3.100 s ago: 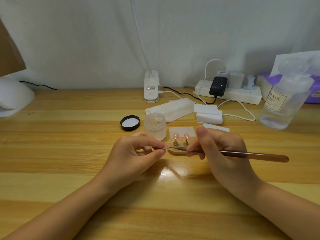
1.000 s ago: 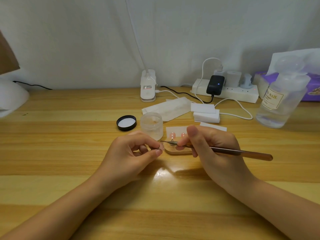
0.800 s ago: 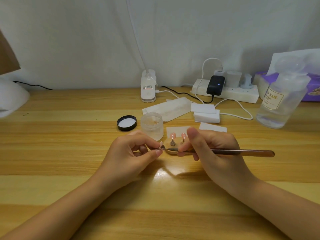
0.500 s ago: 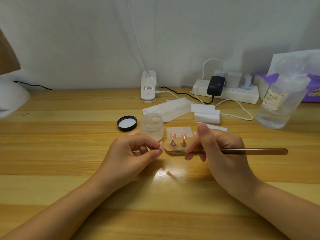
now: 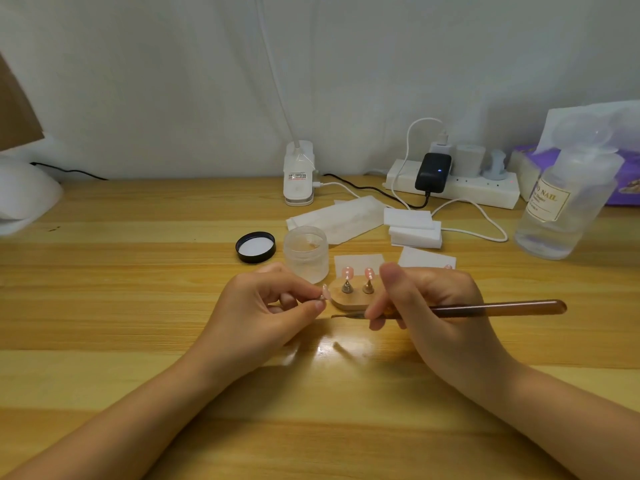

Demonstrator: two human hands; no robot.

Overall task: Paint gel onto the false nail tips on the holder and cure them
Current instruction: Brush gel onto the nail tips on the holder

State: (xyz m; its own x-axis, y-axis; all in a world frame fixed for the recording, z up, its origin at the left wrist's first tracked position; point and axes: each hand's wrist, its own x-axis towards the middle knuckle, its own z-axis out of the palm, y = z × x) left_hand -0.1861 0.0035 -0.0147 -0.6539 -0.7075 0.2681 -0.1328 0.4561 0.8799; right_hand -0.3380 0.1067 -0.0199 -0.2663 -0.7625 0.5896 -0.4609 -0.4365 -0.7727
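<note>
The left hand pinches one nail tip up close so the brush, pinched in the right hand, can reach it, while two more tips wait on the holder on the table between both hands.

At twelve o'clock on the wooden table stands a white clip lamp base. A white power strip with a black adapter lies at one o'clock; a purple tissue box sits at two.
</note>
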